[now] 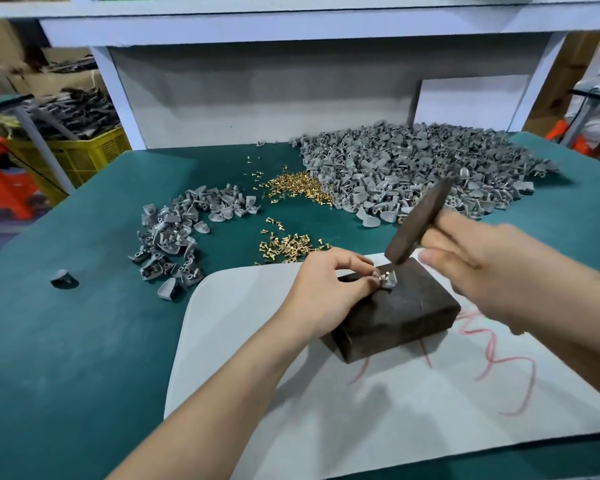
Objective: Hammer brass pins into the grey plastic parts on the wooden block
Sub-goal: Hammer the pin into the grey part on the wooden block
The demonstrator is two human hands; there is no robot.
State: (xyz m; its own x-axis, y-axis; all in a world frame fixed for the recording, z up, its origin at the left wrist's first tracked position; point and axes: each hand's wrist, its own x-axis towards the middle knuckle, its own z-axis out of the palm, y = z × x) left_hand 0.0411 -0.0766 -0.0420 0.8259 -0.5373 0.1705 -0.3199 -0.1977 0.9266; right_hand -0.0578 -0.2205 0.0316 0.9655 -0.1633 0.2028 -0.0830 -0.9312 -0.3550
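The left hand [326,289] reaches in from below, its fingertips pinching a grey part [386,279] on the far top edge of the block [402,317]. The right hand [471,268] grips a tilted hammer [420,223], whose lower end is just beside the part.

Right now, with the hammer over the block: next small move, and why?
Likely a short, light tap straight down. The right hand grips the hammer, its lower end poised close over the grey part, which the left hand pinches near the far edge of the wooden block. The fingertips sit close to the strike point, hence light.
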